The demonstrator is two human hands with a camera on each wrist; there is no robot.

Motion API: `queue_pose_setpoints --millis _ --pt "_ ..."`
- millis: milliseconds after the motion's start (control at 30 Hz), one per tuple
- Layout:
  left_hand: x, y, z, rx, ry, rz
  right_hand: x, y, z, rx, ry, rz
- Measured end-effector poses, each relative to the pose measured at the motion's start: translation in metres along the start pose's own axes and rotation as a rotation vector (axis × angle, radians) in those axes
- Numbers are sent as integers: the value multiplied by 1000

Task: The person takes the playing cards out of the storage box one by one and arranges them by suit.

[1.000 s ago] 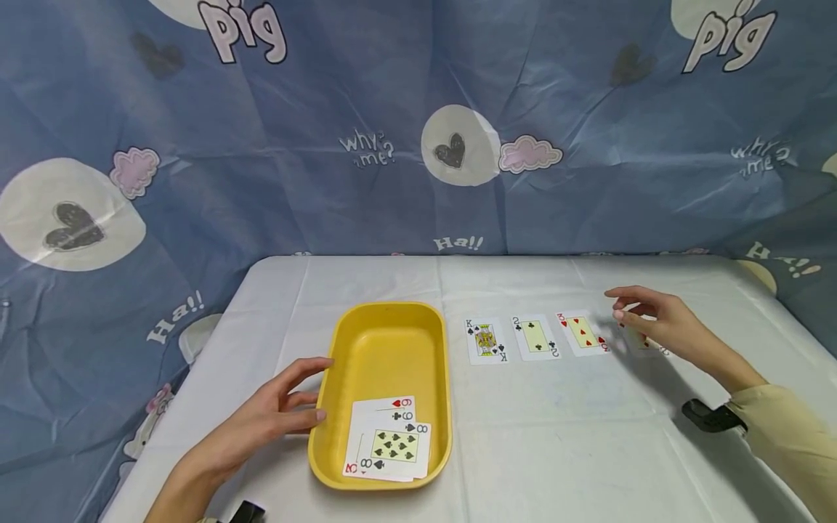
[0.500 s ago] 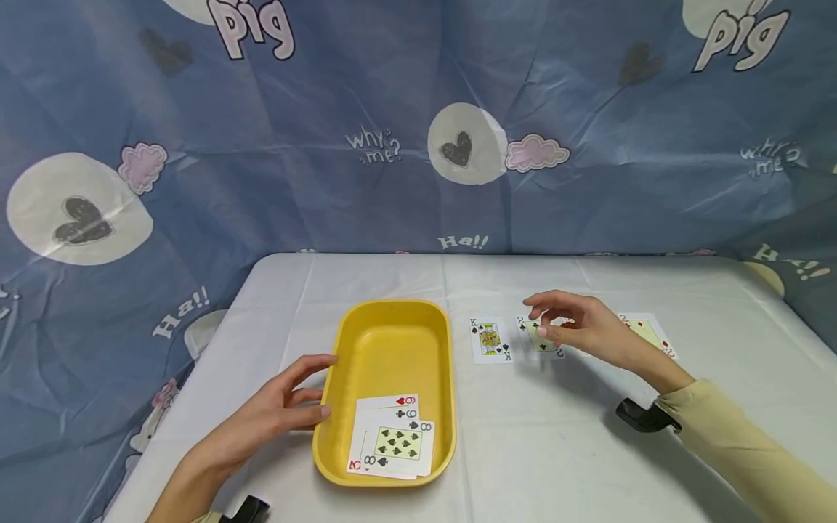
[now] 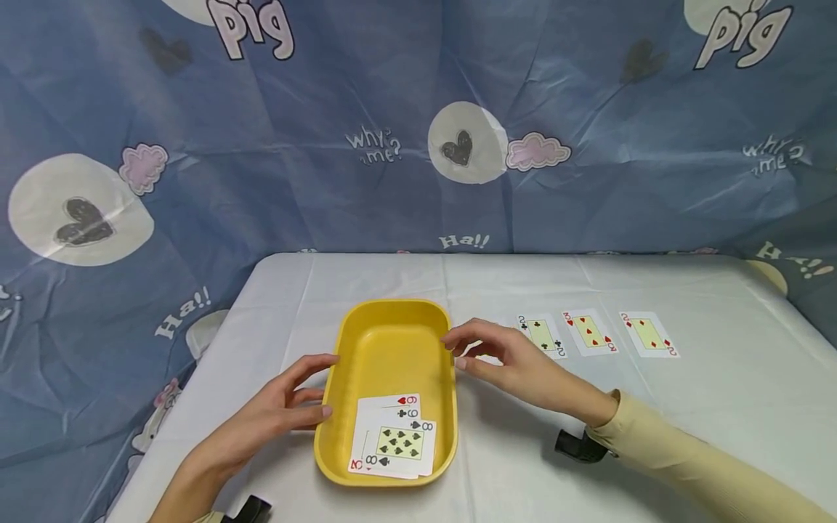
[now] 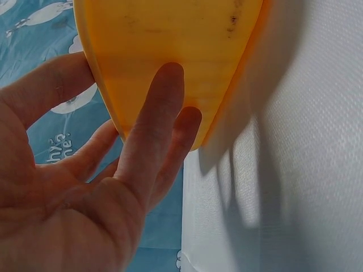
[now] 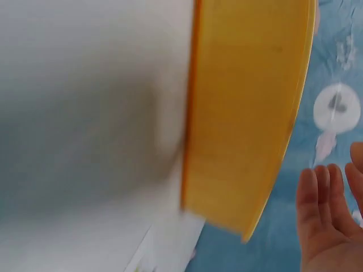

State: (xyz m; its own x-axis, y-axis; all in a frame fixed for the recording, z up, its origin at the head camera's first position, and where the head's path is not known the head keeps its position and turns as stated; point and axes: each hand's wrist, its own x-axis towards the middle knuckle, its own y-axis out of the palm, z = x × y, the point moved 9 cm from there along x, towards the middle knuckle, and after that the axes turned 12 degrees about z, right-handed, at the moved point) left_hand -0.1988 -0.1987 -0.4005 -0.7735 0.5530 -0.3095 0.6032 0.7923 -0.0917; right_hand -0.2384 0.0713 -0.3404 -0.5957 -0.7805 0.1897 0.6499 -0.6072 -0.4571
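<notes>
A yellow plastic tray stands on the table with several overlapping playing cards at its near end, the eight of spades on top. My left hand rests its fingertips against the tray's left side. In the left wrist view, its fingers lie extended along the outer wall of the tray. At the tray's right rim is my right hand, fingers slightly bent with nothing between them. The right wrist view shows this hand beside the tray wall. It hides the king of spades in the head view.
To the right, a row of face-up cards lies on the white-covered table: a two of clubs, a hearts card and a diamonds card. A blue patterned cloth hangs behind the table.
My right hand has left the diamonds card at the row's right end and moved left over the row to the tray's rim. The left hand keeps its place at the tray.
</notes>
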Motion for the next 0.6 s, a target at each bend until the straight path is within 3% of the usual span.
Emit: queue_pose_setpoints --millis 167,300,600 --pt "0 -1 2 -10 -6 -2 23 30 6 34 -9 135" --pt "0 -1 3 -8 -18 -7 38 55 5 13 12 327" --pt "-1 0 2 2 -23 -12 70 93 -2 -154 -11 693"
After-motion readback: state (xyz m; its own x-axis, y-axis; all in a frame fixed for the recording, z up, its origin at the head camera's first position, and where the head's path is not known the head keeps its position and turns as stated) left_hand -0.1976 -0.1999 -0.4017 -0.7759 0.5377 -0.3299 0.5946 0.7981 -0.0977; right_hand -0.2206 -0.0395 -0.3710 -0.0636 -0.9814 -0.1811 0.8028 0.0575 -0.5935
